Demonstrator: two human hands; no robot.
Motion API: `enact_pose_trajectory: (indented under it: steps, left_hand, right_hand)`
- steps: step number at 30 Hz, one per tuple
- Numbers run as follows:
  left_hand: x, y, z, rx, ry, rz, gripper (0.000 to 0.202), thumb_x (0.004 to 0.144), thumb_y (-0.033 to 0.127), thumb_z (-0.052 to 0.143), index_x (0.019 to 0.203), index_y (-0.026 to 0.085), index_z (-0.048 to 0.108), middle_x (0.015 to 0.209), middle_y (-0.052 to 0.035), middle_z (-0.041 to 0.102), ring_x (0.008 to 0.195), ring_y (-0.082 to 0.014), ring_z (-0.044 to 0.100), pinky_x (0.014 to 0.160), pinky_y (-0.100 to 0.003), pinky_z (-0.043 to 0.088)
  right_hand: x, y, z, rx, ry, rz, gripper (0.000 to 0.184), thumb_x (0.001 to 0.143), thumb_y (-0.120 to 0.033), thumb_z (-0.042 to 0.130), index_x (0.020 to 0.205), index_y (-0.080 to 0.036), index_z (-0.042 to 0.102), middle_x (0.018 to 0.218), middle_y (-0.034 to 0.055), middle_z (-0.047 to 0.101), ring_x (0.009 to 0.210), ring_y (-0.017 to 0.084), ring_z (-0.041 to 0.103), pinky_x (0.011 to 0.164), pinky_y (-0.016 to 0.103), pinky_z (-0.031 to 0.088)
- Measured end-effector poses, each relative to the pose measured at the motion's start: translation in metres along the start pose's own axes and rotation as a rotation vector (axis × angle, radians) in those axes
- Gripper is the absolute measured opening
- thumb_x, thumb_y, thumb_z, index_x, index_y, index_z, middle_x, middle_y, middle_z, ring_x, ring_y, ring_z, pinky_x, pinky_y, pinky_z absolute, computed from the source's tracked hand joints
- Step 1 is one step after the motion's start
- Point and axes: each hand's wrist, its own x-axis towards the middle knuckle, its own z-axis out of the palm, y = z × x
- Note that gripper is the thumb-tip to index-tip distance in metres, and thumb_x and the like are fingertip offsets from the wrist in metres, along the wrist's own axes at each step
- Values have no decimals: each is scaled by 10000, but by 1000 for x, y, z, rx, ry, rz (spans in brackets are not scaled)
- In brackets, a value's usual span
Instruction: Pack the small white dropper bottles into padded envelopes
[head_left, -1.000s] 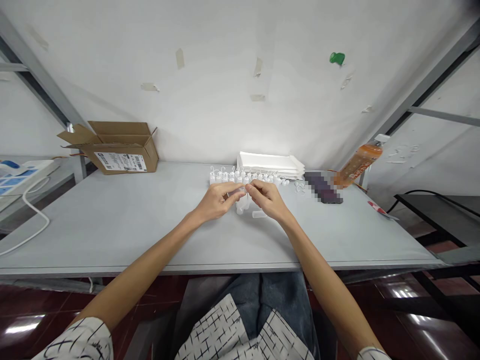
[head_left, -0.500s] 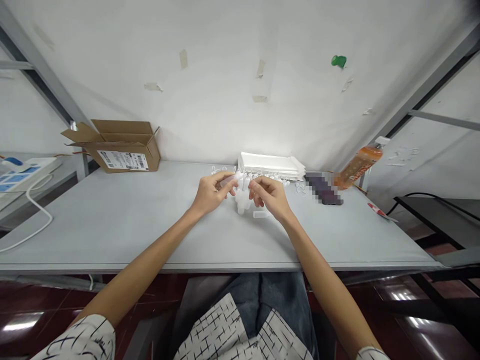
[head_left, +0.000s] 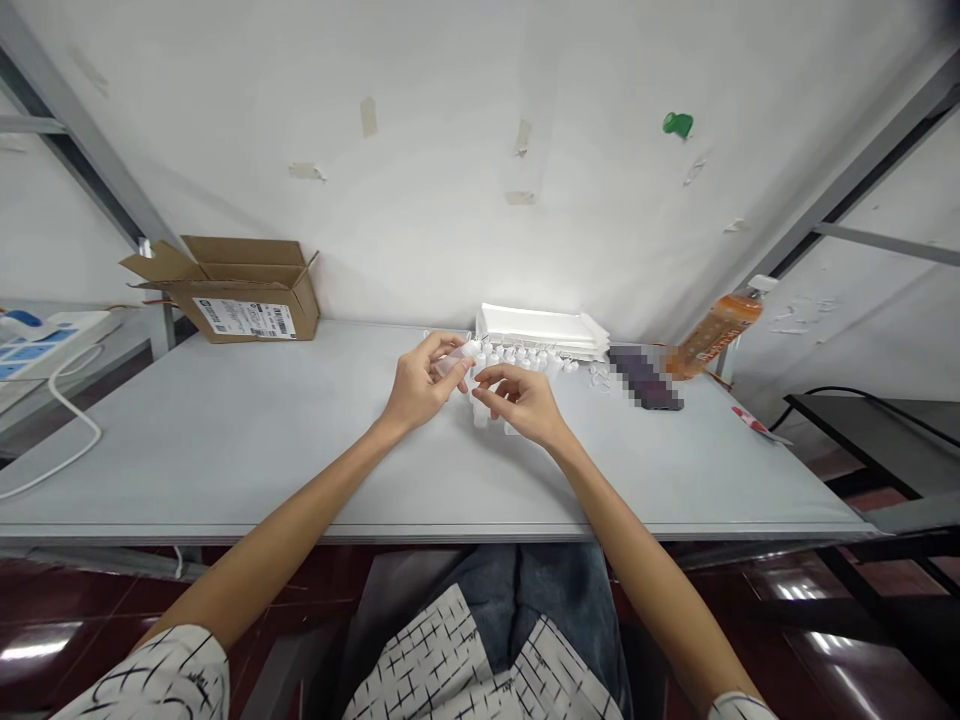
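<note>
Evidently, the left hand point(head_left: 421, 383) had its thumb and fingers closed around a small translucent piece point(head_left: 452, 362) at the centre of the frame, while the right hand point(head_left: 525, 403), just beside it, kept thumb and forefinger close together, and I could not tell whether something thin was between them. To work well, the left pinch probably needed to be steady without squeezing. Beyond, white capped pieces point(head_left: 531, 357) stood near the right knuckles, right of centre, so small, low movements seemed the safest.
</note>
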Motion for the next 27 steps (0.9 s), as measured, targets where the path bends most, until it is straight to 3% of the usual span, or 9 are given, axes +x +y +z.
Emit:
enact_pose_trajectory:
  steps: [13, 18, 27]
  left_hand:
    - [-1, 4, 1, -108, -39, 14, 271, 818, 281, 660, 937, 202, 430, 793, 20, 587, 571, -104, 627, 414, -174, 415]
    - [-1, -2, -1, -97, -28, 36, 200, 817, 238, 589, 893, 215, 405, 719, 55, 505, 522, -67, 495, 442, -185, 376]
    - [-2, -1, 2, -217, -142, -87, 205, 891, 381, 584, 925, 219, 462, 736, 52, 449, 472, -44, 336, 415, -193, 281]
  right_hand:
    - [1, 4, 5, -35, 77, -28, 200, 841, -354, 641, 895, -177, 715, 856, 41, 709, 432, 76, 538, 452, 249, 424]
    - [1, 1, 6, -3, 92, -15, 262, 825, -414, 666, 917, -173, 713, 873, 51, 712, 437, 77, 543, 443, 247, 430]
    - [0, -2, 6, 52, 67, 11, 355, 848, -431, 638, 1079, -163, 673, 847, 41, 690, 447, 82, 551, 465, 255, 451]
